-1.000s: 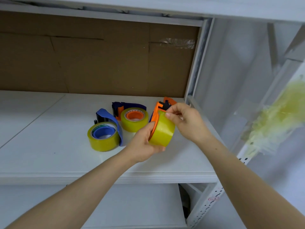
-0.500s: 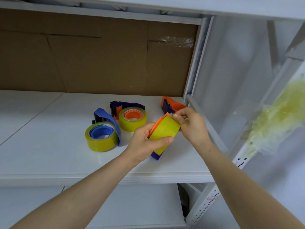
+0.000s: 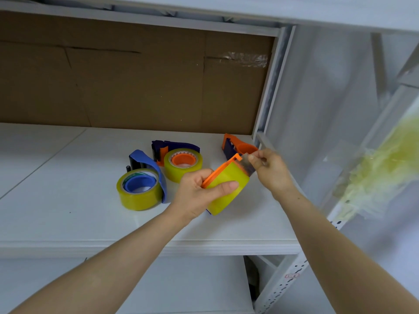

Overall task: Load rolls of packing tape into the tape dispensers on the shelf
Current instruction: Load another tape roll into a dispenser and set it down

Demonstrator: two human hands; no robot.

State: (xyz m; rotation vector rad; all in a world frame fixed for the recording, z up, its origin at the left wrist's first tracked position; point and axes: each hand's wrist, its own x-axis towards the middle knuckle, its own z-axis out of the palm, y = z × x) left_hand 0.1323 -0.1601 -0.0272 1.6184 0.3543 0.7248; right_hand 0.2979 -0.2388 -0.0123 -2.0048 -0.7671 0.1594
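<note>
My left hand grips a yellow tape roll seated in an orange dispenser, held tilted above the white shelf. My right hand pinches the loose end of the tape at the dispenser's top and holds it pulled out a short way. On the shelf lies a blue dispenser with a yellow roll. Behind it sits a dark blue and orange dispenser with a roll. An empty orange dispenser lies at the back right.
Brown cardboard backs the shelf. A white metal upright bounds it on the right, with a perforated post below. A blurred yellow-green mass hangs at the right. A lower shelf sits underneath.
My left hand lowered and tilted the held dispenser with its roll, which uncovered the empty orange dispenser behind it. My right hand moved right, drawing the tape end out from the roll.
</note>
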